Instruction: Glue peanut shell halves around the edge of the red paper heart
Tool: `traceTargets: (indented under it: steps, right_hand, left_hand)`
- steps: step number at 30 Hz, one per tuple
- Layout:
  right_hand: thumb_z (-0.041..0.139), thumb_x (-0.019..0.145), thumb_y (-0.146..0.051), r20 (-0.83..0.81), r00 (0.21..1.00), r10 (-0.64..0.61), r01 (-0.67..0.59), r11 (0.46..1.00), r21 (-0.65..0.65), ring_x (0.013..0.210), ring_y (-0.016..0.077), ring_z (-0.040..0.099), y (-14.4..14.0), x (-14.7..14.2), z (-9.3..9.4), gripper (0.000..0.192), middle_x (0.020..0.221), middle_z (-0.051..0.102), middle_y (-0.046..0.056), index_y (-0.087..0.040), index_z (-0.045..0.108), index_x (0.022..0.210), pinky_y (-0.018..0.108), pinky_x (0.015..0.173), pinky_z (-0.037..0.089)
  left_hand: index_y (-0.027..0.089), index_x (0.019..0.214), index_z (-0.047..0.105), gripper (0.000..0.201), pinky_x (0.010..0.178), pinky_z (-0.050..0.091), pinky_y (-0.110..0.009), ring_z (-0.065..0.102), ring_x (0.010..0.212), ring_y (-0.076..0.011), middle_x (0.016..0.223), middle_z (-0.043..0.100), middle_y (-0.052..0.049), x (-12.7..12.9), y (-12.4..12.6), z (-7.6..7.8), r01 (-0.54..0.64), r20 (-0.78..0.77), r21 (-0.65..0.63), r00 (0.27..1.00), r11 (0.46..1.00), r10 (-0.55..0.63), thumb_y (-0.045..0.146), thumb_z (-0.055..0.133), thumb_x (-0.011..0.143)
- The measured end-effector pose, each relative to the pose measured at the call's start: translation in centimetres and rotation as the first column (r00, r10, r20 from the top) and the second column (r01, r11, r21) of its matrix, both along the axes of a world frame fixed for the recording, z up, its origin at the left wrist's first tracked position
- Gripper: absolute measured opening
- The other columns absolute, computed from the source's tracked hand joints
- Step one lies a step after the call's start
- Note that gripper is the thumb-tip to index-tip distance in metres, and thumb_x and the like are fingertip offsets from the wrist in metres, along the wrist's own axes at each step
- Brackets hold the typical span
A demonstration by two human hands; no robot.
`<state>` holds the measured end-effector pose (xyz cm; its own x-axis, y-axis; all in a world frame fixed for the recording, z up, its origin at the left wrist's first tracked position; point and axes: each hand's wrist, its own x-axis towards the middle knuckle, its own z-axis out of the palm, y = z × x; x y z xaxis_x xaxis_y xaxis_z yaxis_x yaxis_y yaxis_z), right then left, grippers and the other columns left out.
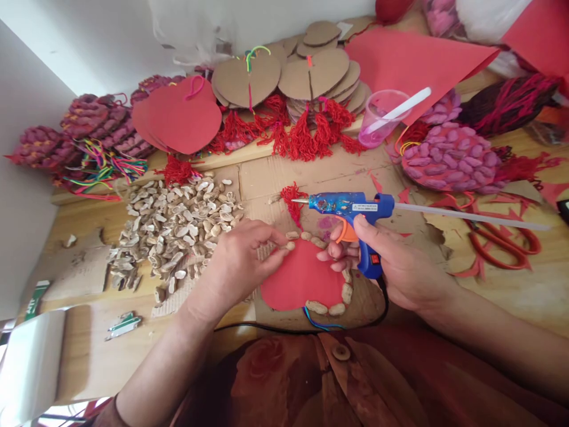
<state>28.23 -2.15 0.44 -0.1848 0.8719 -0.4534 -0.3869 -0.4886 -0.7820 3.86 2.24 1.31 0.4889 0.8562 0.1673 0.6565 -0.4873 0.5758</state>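
A red heart-shaped piece (pixel 302 276) lies in front of me, with peanut shells (pixel 347 292) set along its top, right and lower edges. My left hand (pixel 249 255) pinches a small peanut shell (pixel 290 245) at the heart's upper left edge. In my right hand (pixel 391 255) is a blue hot glue gun (pixel 342 204) with an orange trigger, held above the heart, its nozzle pointing left. A long clear glue stick (pixel 471 215) sticks out of its back. A red tassel (pixel 292 198) extends from the heart's top, partly behind the nozzle.
A heap of peanut shells (pixel 182 222) spreads to the left. Red-handled scissors (pixel 502 246) lie among red scraps at right. Along the back are cardboard hearts (pixel 246 77), red hearts (pixel 182 115) and a plastic cup (pixel 382 118). A black cord (pixel 267 325) crosses the near edge.
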Motion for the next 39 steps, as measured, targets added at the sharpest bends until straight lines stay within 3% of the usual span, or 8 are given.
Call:
traceTargets:
  steps: [4, 9, 13, 19, 23, 25, 31, 39]
  right_hand:
    - [0.069, 0.093, -0.053, 0.001, 1.0, -0.004, 0.004, 1.0, -0.014, 0.084, 0.0225, 0.077, 0.0, 0.0, 0.1, 0.028, 0.079, 0.071, 0.004, -0.026, 0.075, 0.088, 0.03, 0.071, 0.063]
    - [0.07, 0.091, -0.054, 0.016, 1.0, -0.008, 0.008, 1.0, -0.018, 0.084, 0.0242, 0.076, -0.1, 0.1, 0.3, 0.028, 0.079, 0.072, 0.005, -0.028, 0.075, 0.082, 0.033, 0.071, 0.064]
    - [0.07, 0.091, -0.054, 0.021, 1.0, 0.002, -0.002, 1.0, -0.006, 0.085, 0.0244, 0.076, 0.0, 0.0, 0.3, 0.027, 0.079, 0.072, 0.004, -0.029, 0.075, 0.082, 0.034, 0.072, 0.064]
    - [0.073, 0.088, -0.055, 0.032, 0.999, -0.017, 0.018, 1.0, -0.01, 0.086, 0.0257, 0.076, 0.0, -0.1, 0.4, 0.029, 0.078, 0.072, 0.004, -0.028, 0.075, 0.079, 0.034, 0.07, 0.064]
    - [0.072, 0.089, -0.055, 0.023, 1.0, -0.017, 0.017, 1.0, -0.003, 0.085, 0.0252, 0.076, 0.0, 0.0, 0.3, 0.029, 0.079, 0.072, 0.005, -0.028, 0.074, 0.079, 0.033, 0.069, 0.063]
    - [0.071, 0.09, -0.054, 0.014, 1.0, -0.019, 0.019, 1.0, -0.008, 0.083, 0.0242, 0.076, 0.0, 0.0, 0.3, 0.029, 0.079, 0.072, 0.005, -0.028, 0.074, 0.08, 0.032, 0.068, 0.063]
    - [0.072, 0.088, -0.058, 0.019, 1.0, -0.011, 0.011, 1.0, -0.016, 0.081, 0.022, 0.076, 0.0, -0.1, 0.2, 0.032, 0.078, 0.072, 0.004, -0.026, 0.074, 0.088, 0.029, 0.069, 0.062]
    - [0.07, 0.089, -0.059, 0.003, 1.0, -0.004, 0.004, 1.0, -0.014, 0.085, 0.0216, 0.075, -0.1, -0.1, 0.1, 0.035, 0.08, 0.071, 0.004, -0.024, 0.071, 0.087, 0.028, 0.069, 0.062]
  left_hand:
    - [0.022, 0.089, 0.076, 0.003, 0.076, 0.054, -0.033, 0.069, 0.082, -0.0189, 0.089, 0.076, -0.003, 0.6, -0.2, -0.2, 0.079, 0.004, -0.011, 0.997, 0.997, -0.079, 0.025, 0.076, 0.089]
    - [0.022, 0.103, 0.074, 0.013, 0.087, 0.055, -0.036, 0.07, 0.093, -0.021, 0.097, 0.078, -0.004, 1.1, 0.4, -0.6, 0.009, 0.026, 0.108, 1.0, 0.994, -0.011, 0.019, 0.073, 0.09]
    - [0.021, 0.106, 0.071, 0.019, 0.086, 0.055, -0.034, 0.07, 0.094, -0.02, 0.1, 0.078, -0.003, 1.6, 0.4, -1.4, 0.048, 0.037, 0.08, 0.998, 0.996, -0.051, 0.012, 0.07, 0.089]
    - [0.022, 0.102, 0.071, 0.018, 0.08, 0.055, -0.03, 0.071, 0.085, -0.0175, 0.095, 0.077, -0.001, 1.0, 0.7, -1.8, -0.071, 0.006, 0.058, 0.998, 0.996, 0.07, 0.011, 0.068, 0.088]
    - [0.021, 0.102, 0.072, 0.016, 0.087, 0.055, -0.037, 0.07, 0.092, -0.022, 0.1, 0.077, -0.004, -0.4, 1.0, -0.8, -0.155, -0.064, 0.206, 0.983, 0.966, 0.172, 0.013, 0.065, 0.09]
    - [0.021, 0.1, 0.073, 0.012, 0.09, 0.053, -0.04, 0.069, 0.096, -0.0242, 0.1, 0.076, -0.005, -0.5, 0.6, -0.2, -0.133, -0.094, 0.288, 0.981, 0.948, 0.167, 0.014, 0.065, 0.092]
    - [0.02, 0.094, 0.073, 0.006, 0.077, 0.054, -0.034, 0.067, 0.082, -0.0194, 0.09, 0.075, -0.004, 1.2, -1.8, 0.3, 0.092, -0.059, 0.093, 0.995, 0.991, -0.087, 0.017, 0.068, 0.094]
    - [0.018, 0.098, 0.073, 0.012, 0.078, 0.054, -0.035, 0.067, 0.084, -0.0211, 0.092, 0.072, -0.007, 1.8, -2.1, -0.5, 0.078, -0.166, 0.048, 0.984, 0.996, -0.069, 0.015, 0.062, 0.097]
